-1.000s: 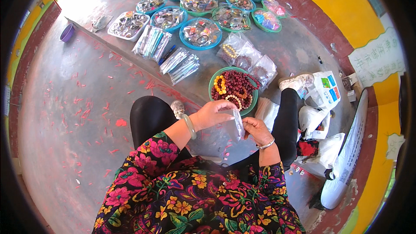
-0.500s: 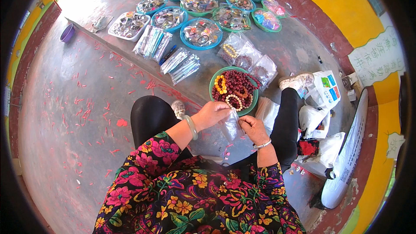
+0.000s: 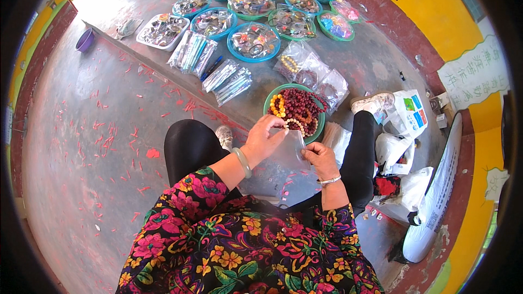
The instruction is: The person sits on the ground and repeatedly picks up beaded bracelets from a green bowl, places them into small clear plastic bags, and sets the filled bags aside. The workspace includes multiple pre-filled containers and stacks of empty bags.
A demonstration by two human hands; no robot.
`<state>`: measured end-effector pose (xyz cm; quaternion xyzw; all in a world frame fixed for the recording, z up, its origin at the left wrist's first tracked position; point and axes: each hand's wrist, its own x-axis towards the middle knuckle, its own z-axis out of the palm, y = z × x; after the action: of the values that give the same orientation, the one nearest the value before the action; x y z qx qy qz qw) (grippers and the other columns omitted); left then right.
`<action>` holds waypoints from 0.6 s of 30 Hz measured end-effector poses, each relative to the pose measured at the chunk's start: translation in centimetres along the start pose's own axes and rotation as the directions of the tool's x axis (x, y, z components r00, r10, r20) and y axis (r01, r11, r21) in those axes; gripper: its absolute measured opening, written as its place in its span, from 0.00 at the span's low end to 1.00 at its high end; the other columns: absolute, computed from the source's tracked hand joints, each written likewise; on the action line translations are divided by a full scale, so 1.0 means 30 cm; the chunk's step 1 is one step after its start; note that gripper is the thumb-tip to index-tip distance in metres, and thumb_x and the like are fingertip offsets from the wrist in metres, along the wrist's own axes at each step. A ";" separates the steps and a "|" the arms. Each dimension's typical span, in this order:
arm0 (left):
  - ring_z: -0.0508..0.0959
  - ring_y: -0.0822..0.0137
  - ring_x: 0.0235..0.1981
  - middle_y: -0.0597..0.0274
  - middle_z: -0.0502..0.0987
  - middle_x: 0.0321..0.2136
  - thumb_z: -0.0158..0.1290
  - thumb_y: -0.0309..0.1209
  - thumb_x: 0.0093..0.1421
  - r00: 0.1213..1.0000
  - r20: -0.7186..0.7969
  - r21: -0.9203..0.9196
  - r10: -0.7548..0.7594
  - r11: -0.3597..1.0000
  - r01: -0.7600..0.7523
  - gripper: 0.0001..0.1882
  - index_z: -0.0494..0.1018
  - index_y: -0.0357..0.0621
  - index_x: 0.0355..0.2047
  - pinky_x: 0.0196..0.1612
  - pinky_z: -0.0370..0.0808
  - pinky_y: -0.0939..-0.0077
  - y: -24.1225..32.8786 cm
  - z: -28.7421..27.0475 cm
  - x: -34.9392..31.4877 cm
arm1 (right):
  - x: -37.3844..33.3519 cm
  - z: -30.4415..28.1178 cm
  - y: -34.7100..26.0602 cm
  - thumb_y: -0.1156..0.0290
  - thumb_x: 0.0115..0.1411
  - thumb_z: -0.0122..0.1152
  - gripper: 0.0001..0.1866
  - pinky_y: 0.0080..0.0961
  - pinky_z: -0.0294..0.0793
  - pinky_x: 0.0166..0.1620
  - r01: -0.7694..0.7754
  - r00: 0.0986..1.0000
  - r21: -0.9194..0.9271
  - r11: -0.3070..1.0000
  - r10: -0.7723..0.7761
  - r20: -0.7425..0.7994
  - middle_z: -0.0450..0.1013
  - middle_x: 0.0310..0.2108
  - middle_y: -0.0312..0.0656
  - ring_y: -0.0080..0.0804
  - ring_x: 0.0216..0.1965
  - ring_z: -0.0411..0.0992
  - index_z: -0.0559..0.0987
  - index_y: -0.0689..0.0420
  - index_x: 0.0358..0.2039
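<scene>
A small clear plastic bag (image 3: 291,149) is stretched flat between my hands above the floor, just on my side of a green bowl (image 3: 267,110). My right hand (image 3: 322,160) pinches the bag's right edge. At its upper left corner, the thumb and bent fingers of my left hand (image 3: 262,140) close on the film; the exact grip is partly hidden. Dark red bead bracelets (image 3: 302,103) fill the bowl, with a yellow bead bracelet (image 3: 277,106) and a pale bead bracelet (image 3: 295,124) on top. I see nothing inside the bag.
Beyond the bowl lie bagged bracelets (image 3: 313,71) and packs of pens (image 3: 226,79). Several basins of packaged trinkets (image 3: 254,42) stand farther off. A stack of clear bags (image 3: 338,141) lies by my right leg, with white shopping bags (image 3: 392,149) farther right. Red scraps litter the left floor.
The bag has gone from bunched and crumpled to spread flat. My left hand has shifted slightly left and raised its fingers; my right hand has barely moved.
</scene>
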<state>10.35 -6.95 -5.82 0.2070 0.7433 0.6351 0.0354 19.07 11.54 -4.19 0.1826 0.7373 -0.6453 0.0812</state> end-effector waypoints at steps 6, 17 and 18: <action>0.72 0.70 0.23 0.61 0.72 0.23 0.54 0.29 0.53 0.986 0.095 0.051 0.134 0.989 -0.139 0.07 0.71 0.39 0.28 0.25 0.69 0.78 0.028 0.008 -0.039 | 0.001 0.038 -0.012 0.75 0.47 0.63 0.05 0.15 0.62 0.22 0.160 0.972 -0.143 0.977 -0.181 -0.148 0.69 0.16 0.29 0.15 0.18 0.62 0.76 0.61 0.20; 0.73 0.78 0.23 0.64 0.76 0.23 0.51 0.34 0.56 0.846 0.317 -0.164 -0.429 0.853 0.495 0.11 0.73 0.37 0.32 0.23 0.70 0.82 0.052 0.015 -0.041 | -0.021 0.151 -0.051 0.77 0.43 0.58 0.06 0.34 0.66 0.29 0.397 0.677 -0.836 0.379 -0.736 -0.013 0.66 0.22 0.43 0.42 0.26 0.67 0.69 0.57 0.20; 0.73 0.77 0.23 0.64 0.75 0.24 0.51 0.34 0.56 0.838 0.322 -0.170 -0.440 0.844 0.508 0.11 0.73 0.37 0.32 0.23 0.70 0.83 0.048 0.016 -0.041 | -0.023 0.153 -0.054 0.77 0.43 0.58 0.06 0.34 0.66 0.29 0.388 0.674 -0.854 0.346 -0.739 0.007 0.67 0.22 0.43 0.42 0.26 0.67 0.69 0.57 0.20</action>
<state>12.00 -6.80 -4.78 0.0935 0.6740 0.6596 0.3194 18.57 6.75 -3.15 -0.0256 0.9579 -0.1761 -0.2252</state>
